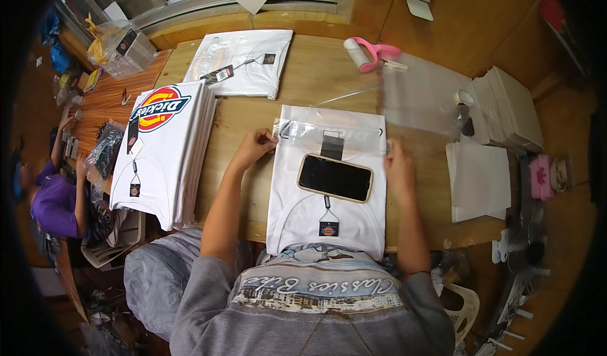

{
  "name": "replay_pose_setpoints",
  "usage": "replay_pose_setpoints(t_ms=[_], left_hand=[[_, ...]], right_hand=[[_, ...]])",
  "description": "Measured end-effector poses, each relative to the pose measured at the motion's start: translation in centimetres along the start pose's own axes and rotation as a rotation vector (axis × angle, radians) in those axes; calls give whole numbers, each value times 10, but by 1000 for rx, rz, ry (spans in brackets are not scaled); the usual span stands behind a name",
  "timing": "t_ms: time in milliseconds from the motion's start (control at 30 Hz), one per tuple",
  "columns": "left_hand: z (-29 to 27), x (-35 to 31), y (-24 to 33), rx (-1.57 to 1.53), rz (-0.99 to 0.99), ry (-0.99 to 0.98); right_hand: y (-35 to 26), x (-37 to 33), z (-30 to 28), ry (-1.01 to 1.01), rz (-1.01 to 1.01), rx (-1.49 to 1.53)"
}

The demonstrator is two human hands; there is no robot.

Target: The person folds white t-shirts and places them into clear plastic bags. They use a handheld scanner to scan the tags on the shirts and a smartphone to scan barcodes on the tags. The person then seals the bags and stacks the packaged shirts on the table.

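A folded white T-shirt [288,210] lies in front of me, its neckline toward my body. A black tag on a cord [328,228] rests by the collar, and a dark phone in a beige case [335,178] lies face up on the shirt. Clear plastic film, seemingly a bag [310,117], covers the shirt's far end. My left hand [258,146] pinches the film's left edge beside the shirt. At the opposite side, my right hand [399,166] has its fingers closed near the film's right edge; their grip is blurred.
Left of me stands a stack of folded white T-shirts [155,163]; behind it lies a bagged T-shirt [253,46]. A pink tape dispenser [370,55], clear bags [417,97] and white sheets [478,182] occupy the right side. Another person [60,201] works at far left.
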State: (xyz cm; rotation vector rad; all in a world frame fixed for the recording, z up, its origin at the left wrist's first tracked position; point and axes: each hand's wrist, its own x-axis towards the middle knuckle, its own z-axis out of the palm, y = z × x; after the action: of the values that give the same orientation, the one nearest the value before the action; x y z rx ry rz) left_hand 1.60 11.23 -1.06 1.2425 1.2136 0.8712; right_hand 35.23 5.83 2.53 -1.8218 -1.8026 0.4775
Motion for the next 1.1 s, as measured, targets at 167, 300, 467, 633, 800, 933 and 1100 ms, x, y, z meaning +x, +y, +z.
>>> replay_pose_setpoints(t_ms=[167,300,467,633,800,933,1100], left_hand=[[7,-7,-7,-38,54,101],[13,-5,-15,46,43,221],[18,-4,-17,94,89,266],[18,-7,-21,73,101,272],[22,-7,-14,127,105,288],[16,-7,-16,137,104,254],[22,-6,-8,74,47,223]], right_hand=[[-53,-41,25,-304,-381,-117],[-53,-41,28,-290,-369,-138],[-40,-60,11,-207,-252,-221],[24,-76,-30,-42,211,-280],[84,-71,-36,296,280,-431],[59,-23,-4,205,131,347],[64,25,34,-29,293,620]])
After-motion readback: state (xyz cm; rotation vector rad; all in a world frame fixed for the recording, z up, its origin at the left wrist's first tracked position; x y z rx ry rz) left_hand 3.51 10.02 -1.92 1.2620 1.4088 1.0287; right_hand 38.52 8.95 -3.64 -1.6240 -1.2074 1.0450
